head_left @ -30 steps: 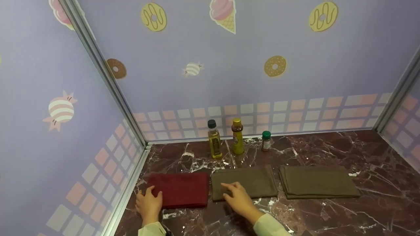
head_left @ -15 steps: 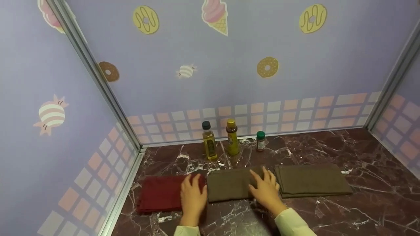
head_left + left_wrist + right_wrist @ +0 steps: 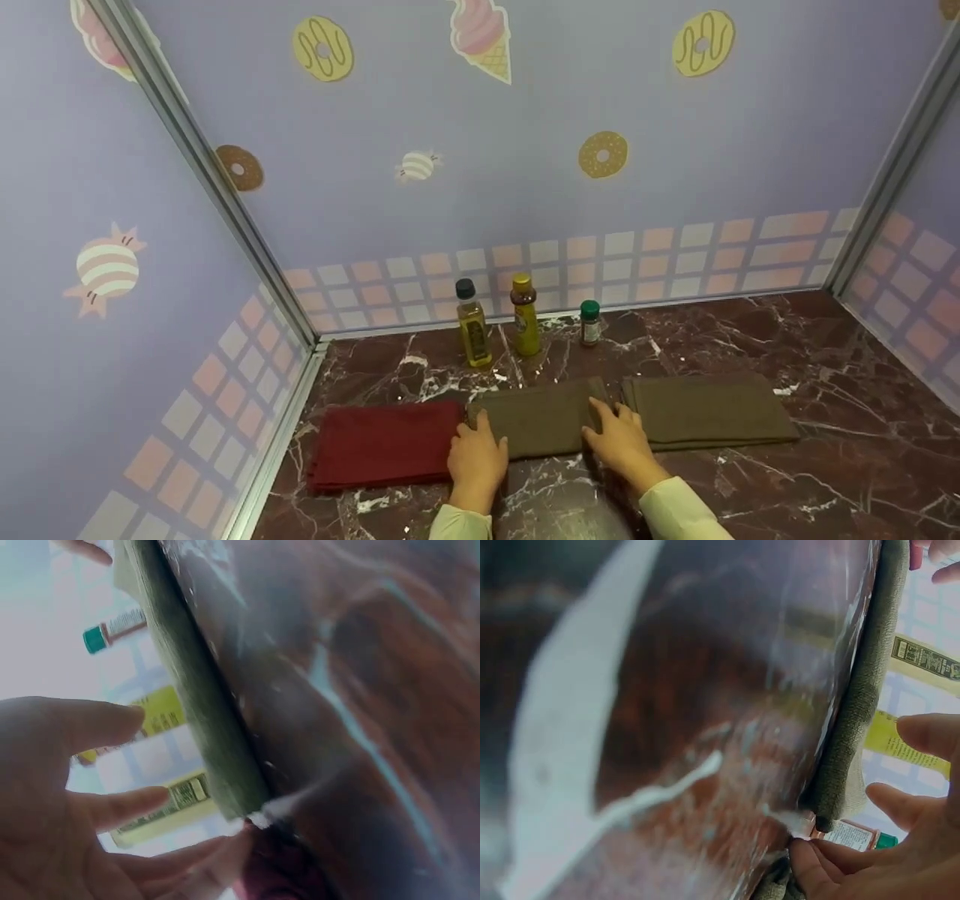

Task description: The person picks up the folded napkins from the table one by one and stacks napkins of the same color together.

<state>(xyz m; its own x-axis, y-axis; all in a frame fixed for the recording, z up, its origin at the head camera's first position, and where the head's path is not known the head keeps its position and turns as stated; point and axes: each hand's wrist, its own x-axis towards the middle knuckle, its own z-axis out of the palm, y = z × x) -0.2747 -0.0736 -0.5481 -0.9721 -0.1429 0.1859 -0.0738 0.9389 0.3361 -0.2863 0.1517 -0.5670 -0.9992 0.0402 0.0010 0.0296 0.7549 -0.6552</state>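
Note:
Three folded cloths lie in a row: a red one (image 3: 382,444) at the left, an olive one (image 3: 536,421) in the middle, another olive one (image 3: 709,411) at the right. My left hand (image 3: 478,456) is at the left end of the middle cloth, its fingers spread close to the edge of the red one. At the opposite end, my right hand (image 3: 624,442) reaches with spread fingers into the narrow gap before the right cloth. Both wrist views show the front fold of the middle cloth (image 3: 199,697) lying between loosely extended fingers; neither hand grips it.
Behind the cloths stand a dark-capped oil bottle (image 3: 474,334), a yellow-capped bottle (image 3: 526,324) and a small green-capped jar (image 3: 590,327). Patterned panels (image 3: 487,187) border the back and sides of the dark marbled tabletop (image 3: 847,352).
My left hand has moved right from the red cloth's left end to the middle cloth's left end. My right hand has moved right to that cloth's right end. The view has shifted slightly.

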